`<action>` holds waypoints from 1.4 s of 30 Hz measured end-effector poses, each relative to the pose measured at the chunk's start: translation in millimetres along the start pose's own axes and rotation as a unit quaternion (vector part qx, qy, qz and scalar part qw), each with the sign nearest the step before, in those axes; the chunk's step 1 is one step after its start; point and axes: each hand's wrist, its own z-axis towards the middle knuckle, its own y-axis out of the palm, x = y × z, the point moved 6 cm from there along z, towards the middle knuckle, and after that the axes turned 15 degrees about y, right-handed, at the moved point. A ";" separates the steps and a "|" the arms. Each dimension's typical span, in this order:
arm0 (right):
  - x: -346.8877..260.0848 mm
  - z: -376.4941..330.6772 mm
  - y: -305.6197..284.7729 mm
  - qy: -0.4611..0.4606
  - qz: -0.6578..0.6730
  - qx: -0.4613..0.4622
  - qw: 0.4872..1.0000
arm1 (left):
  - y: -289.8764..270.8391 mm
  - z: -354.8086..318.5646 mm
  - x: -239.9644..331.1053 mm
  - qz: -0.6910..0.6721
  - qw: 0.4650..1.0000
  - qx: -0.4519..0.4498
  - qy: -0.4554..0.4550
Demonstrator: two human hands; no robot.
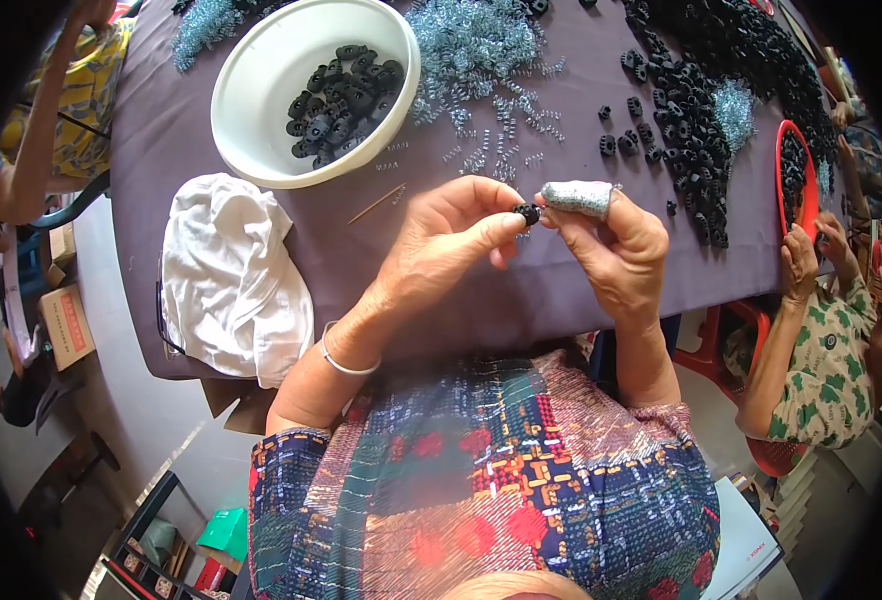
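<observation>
My left hand (441, 245) and my right hand (611, 250) meet over the purple table (561, 285), both pinching one small black plastic part (528, 212) between their fingertips. A grey fabric cover (578, 197) wraps my right index finger. A metal bangle (346, 365) sits on my left wrist. Beyond my hands lie a heap of small silver springs (481, 50) and a long pile of loose black parts (691, 120).
A white bowl (261, 90) holding several black parts stands at the far left. A white cloth (226, 275) lies at the table's left edge, a thin wooden stick (378, 203) beside it. A person at the right (811, 350) reaches to a red tray (793, 180); another person sits at the far left (61, 110).
</observation>
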 end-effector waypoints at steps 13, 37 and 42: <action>-12.1 -11.5 8.2 -0.115 -0.218 0.048 0.968 | 3.1 -2.1 4.0 0.129 0.991 -0.018 0.011; -6.3 -28.3 22.1 -0.205 -0.277 0.096 0.934 | 0.7 -0.2 -1.8 0.083 0.997 0.000 -0.001; -4.2 -22.3 -29.6 -0.139 -0.272 0.222 0.926 | -1.8 -2.6 -2.8 0.012 1.000 0.006 -0.024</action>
